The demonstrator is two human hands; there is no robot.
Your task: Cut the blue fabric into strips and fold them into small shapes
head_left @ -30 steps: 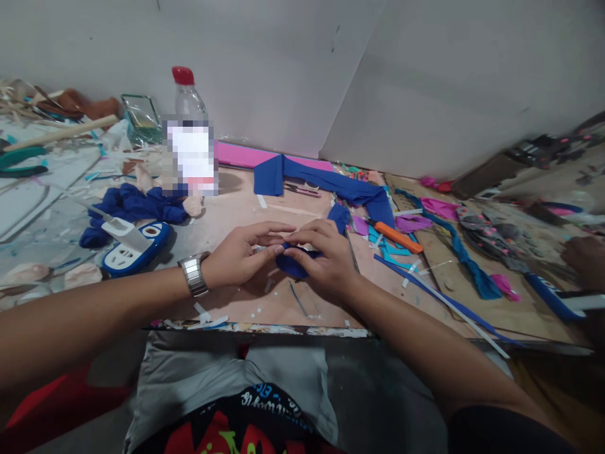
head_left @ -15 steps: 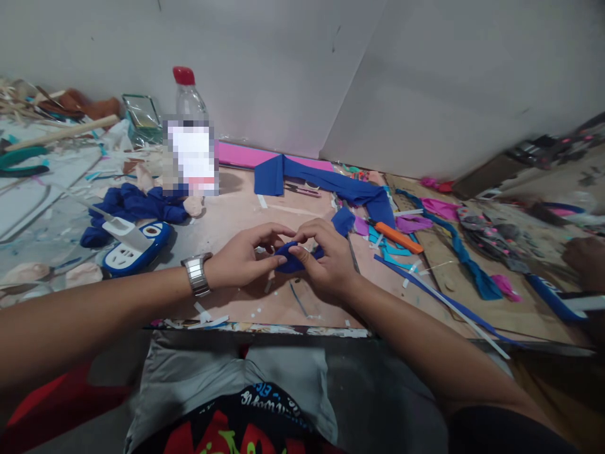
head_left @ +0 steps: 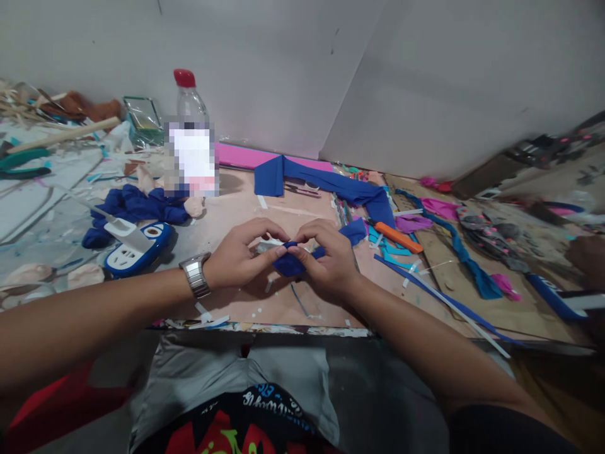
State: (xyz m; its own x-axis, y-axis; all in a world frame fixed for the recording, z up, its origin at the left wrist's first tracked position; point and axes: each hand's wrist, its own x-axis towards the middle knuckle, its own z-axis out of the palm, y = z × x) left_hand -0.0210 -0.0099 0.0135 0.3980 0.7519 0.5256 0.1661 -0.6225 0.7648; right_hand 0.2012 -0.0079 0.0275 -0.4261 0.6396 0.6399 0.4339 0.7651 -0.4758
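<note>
Between the fingertips of both hands is a small piece of blue fabric (head_left: pixel 289 266), held just above the table near its front edge. My left hand (head_left: pixel 246 255), with a metal watch (head_left: pixel 196 275) at the wrist, pinches the fabric's left side between thumb and fingers. On the other side, my right hand (head_left: pixel 327 257) pinches it with thumb and index finger. Part of the fabric trails behind the right fingers toward a blue strip (head_left: pixel 353 231). Something pale shows behind the left fingers, too hidden to name.
A blue-and-white power strip (head_left: pixel 137 250) with a plugged-in charger and crumpled blue fabric (head_left: pixel 137 205) lie left. Behind stand a red-capped bottle (head_left: pixel 190 98) and a blurred bright screen (head_left: pixel 195 157). An orange cutter (head_left: pixel 398 238) lies right. At the far right, another person's hand (head_left: pixel 586 257) shows.
Both thumbs have come together at the top edge of the blue fabric, which now hangs a little lower below them. The blue strip behind my right hand has shifted slightly.
</note>
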